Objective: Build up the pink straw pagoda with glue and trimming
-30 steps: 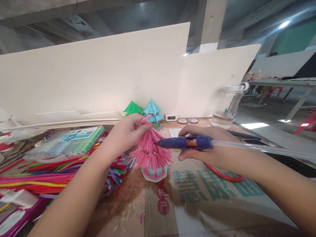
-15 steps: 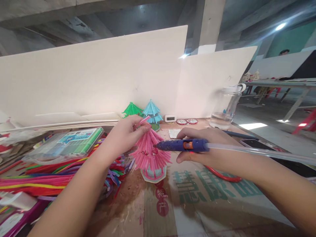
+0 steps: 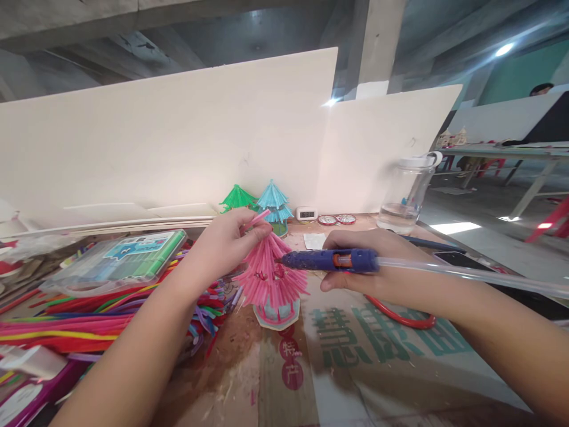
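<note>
A pink pagoda-shaped model (image 3: 272, 279) made of short straws stands on flattened cardboard (image 3: 355, 356) before me. My left hand (image 3: 226, 237) pinches a short pink straw piece (image 3: 258, 218) at the model's top. In my right hand (image 3: 377, 261) lies a blue glue gun (image 3: 331, 260) held level. Its nozzle points left and touches the model's upper tier. A clear glue stick (image 3: 466, 274) sticks out of the gun's back toward the right.
A heap of coloured straws (image 3: 89, 320) and a clear plastic box (image 3: 120, 258) lie at the left. Green (image 3: 237, 197) and blue (image 3: 275, 201) pagoda models, a small clock (image 3: 307, 212) and a glass jar (image 3: 406, 193) stand by the white board (image 3: 178, 136). A red cord (image 3: 400, 317) runs under my right wrist.
Hardly anything has moved. The glue gun nozzle stays at the pink model and my left hand keeps pinching the straw at the top. The view has shifted slightly.
</note>
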The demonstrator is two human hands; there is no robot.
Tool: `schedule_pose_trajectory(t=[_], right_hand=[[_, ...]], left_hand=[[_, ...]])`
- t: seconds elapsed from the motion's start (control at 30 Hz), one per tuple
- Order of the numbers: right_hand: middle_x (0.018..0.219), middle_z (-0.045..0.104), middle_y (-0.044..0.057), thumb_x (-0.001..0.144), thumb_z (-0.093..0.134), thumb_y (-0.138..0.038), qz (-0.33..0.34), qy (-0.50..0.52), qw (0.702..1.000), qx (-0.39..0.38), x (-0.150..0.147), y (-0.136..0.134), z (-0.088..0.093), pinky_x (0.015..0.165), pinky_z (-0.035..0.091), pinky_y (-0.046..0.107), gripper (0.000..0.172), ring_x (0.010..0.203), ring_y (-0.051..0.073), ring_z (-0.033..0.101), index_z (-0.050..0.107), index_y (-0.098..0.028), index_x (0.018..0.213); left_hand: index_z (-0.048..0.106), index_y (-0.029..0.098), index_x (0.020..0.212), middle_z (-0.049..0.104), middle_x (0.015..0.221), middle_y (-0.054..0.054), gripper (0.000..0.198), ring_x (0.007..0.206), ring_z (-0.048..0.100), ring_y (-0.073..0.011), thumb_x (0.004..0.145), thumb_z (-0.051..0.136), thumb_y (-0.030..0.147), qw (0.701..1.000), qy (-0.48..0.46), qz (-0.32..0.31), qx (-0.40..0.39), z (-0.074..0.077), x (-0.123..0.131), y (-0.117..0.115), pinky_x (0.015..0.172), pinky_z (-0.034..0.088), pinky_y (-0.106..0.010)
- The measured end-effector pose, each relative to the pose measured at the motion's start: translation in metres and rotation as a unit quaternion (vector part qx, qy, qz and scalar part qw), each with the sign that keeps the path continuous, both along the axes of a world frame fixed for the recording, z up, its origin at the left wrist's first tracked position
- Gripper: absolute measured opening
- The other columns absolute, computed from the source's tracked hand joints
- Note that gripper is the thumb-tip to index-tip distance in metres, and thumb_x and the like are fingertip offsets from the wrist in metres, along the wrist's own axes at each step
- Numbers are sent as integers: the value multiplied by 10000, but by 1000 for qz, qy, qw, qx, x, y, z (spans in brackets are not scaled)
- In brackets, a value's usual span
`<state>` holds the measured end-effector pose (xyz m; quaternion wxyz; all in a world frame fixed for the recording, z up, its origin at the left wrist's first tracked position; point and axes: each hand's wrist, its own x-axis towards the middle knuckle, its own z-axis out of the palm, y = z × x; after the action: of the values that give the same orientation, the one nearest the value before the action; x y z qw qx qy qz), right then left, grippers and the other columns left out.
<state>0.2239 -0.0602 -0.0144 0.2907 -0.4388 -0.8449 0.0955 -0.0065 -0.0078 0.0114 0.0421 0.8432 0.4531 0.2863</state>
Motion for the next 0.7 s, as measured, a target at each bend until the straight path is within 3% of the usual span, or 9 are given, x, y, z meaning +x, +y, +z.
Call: schedule_pose_trajectory(t=[0.2,0.7], right_hand=[[713,614,-2,780,599,-569,-1,-23,1000,2,0,3,-3,534,340,296,313,650,198,553,550,-260,753],[743,632,-11,762,648,-500,-29,-6,999,25,-4,2,-3,559,359,272,263,667,185,568,589,-251,825]], left_hand=[[517,174,645,497,683,10,308,616,418,-135,853,456,393,1000,5,-1,3,1,0,-2,575,311,-248],[548,166,671,492,690,12,272,621,410,-130,860,464,343,1000,1,-7,3,0,0,-2,593,317,-242]])
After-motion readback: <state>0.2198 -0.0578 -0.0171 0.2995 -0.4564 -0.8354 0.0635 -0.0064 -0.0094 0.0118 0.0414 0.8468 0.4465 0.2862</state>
